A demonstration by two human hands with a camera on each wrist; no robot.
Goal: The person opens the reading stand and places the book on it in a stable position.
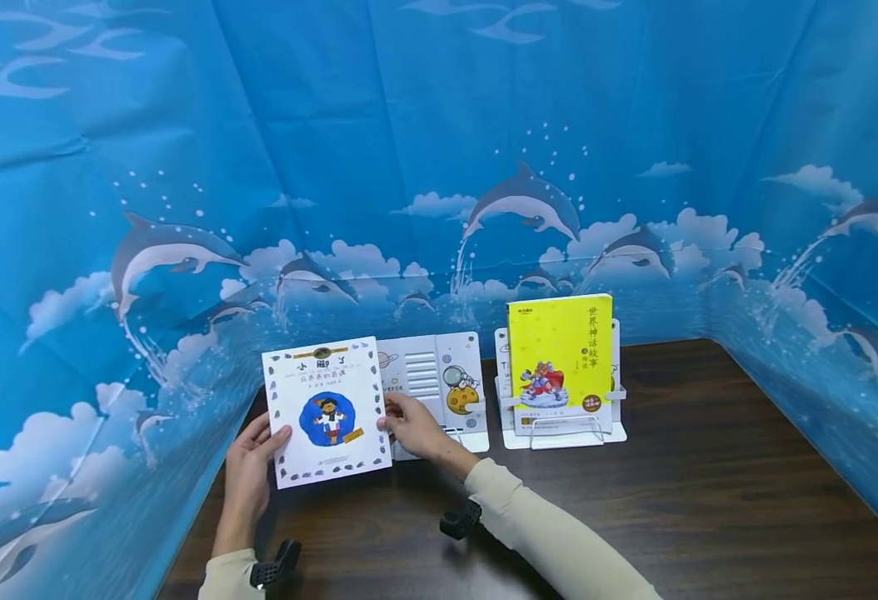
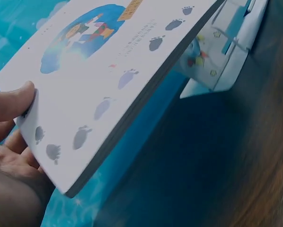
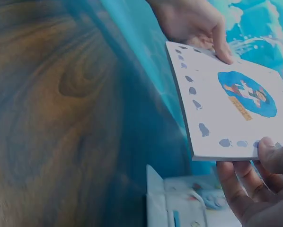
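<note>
Both hands hold a white book point(image 1: 328, 454) up off the table, its cover facing the head camera. A border of small footprints runs round the cover, with a cartoon figure on a blue patch in the middle. My left hand point(image 1: 247, 467) grips the left edge, thumb on the cover and fingers behind. At the right edge my right hand point(image 1: 418, 427) pinches the book, its thumb point(image 3: 270, 153) on the front and fingers point(image 3: 248, 182) underneath. Partly hidden behind the book stands a white book stand point(image 1: 450, 346) printed with an astronaut.
To the right, a second white book stand point(image 1: 619, 431) bears a yellow book point(image 1: 559, 342), upright behind a wire holder. The dark wooden table point(image 1: 746, 483) is bordered by a blue dolphin-print sheet point(image 1: 379, 167) at the back and sides.
</note>
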